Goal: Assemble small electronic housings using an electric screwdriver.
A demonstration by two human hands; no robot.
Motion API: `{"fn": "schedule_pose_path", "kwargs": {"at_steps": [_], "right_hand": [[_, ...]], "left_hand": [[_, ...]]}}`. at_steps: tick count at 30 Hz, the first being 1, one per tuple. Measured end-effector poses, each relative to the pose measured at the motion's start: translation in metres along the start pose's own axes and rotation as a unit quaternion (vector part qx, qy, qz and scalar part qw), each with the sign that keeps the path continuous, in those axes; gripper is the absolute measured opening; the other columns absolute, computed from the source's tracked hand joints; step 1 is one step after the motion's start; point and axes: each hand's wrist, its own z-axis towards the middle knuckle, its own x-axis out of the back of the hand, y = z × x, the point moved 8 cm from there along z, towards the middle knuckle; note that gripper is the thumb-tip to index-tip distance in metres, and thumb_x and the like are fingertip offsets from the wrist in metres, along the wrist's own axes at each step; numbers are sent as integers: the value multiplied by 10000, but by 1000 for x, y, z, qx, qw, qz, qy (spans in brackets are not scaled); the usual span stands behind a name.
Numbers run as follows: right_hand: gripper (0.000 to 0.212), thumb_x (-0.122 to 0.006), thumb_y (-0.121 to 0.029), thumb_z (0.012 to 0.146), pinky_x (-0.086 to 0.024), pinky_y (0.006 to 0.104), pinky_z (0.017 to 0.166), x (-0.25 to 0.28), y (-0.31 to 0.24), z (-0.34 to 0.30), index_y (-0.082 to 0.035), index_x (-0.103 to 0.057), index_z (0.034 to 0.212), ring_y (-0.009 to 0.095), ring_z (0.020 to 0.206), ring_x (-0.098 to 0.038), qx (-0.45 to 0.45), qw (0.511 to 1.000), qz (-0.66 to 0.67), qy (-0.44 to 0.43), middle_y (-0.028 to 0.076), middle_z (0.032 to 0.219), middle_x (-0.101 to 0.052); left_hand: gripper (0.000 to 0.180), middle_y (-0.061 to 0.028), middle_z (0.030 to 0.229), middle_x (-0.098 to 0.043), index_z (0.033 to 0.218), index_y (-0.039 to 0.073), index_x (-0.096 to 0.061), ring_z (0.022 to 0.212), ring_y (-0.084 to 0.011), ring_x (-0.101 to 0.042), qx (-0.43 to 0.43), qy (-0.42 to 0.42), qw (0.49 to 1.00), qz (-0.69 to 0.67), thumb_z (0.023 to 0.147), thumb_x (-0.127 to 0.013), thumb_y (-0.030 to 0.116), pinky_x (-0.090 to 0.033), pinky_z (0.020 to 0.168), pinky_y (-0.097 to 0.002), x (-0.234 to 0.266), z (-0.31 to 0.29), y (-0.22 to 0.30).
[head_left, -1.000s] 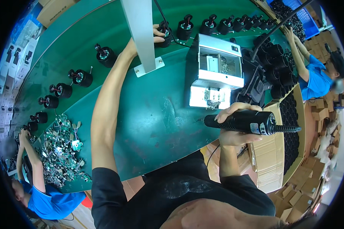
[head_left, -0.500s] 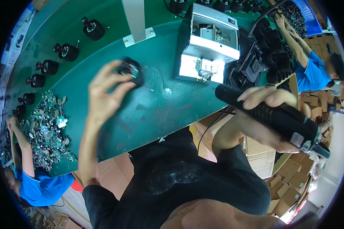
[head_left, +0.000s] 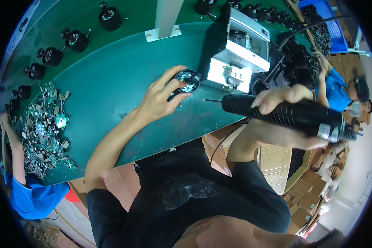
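My left hand (head_left: pixel 156 99) grips a small round black housing (head_left: pixel 197 78) by its rim, above the green work mat. Its open face shows, with pale parts inside, and one finger reaches over that face. My right hand (head_left: pixel 273 101) is wrapped around a thick black electric screwdriver (head_left: pixel 291 117). The thin bit (head_left: pixel 212 100) points left toward the housing, a short gap away from it. Just beyond both hands stands a grey box-shaped screw feeder (head_left: pixel 246 58) with a brightly lit front; whether screws sit at its outlet is too small to tell.
A pile of circuit boards (head_left: pixel 43 128) lies at the left. Black housings (head_left: pixel 75 41) line the green belt behind a metal post (head_left: pixel 166 20). More black cups (head_left: pixel 297 58) and a blue crate (head_left: pixel 330 29) stand at the right. Co-workers' arms (head_left: pixel 325 68) reach in on both sides.
My left hand has moved right with the housing, which has turned so its open face shows. The screwdriver has swung toward level, and its bit now shows. The whole view has shifted slightly.
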Motion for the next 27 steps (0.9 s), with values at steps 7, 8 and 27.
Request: {"fn": "schedule_pose_path", "kwargs": {"at_steps": [7, 8, 27], "right_hand": [[794, -267, -759, 927, -528, 293, 363, -24, 16, -11, -145, -381, 1417, 206, 481, -620, 33, 999, 24, 5, 172, 896, -636], [780, -294, -762, 922, -540, 301, 383, -24, 21, -12, -167, -377, 1419, 227, 505, -636, 22, 999, 36, 3, 187, 907, -637], [891, -293, -826, 873, -541, 304, 373, -35, -1, -9, -127, -365, 1421, 209, 514, -639, 50, 990, 32, -125, 141, 850, -618]], "left_hand": [[239, -153, 1313, -559, 910, -17, -613, 989, -296, -630, 17, -7, 1000, -19, 744, -781, 15, -519, 813, -356, -2, -2, -6], [240, -157, 1323, -557, 915, -24, -613, 1025, -302, -622, 23, -9, 999, -25, 745, -780, 9, -514, 835, -356, -2, -3, -7], [301, -153, 1313, -556, 983, -23, -606, 955, -311, -653, 6, -14, 1000, -12, 740, -777, 23, -537, 809, -392, 0, -1, -6]]}}
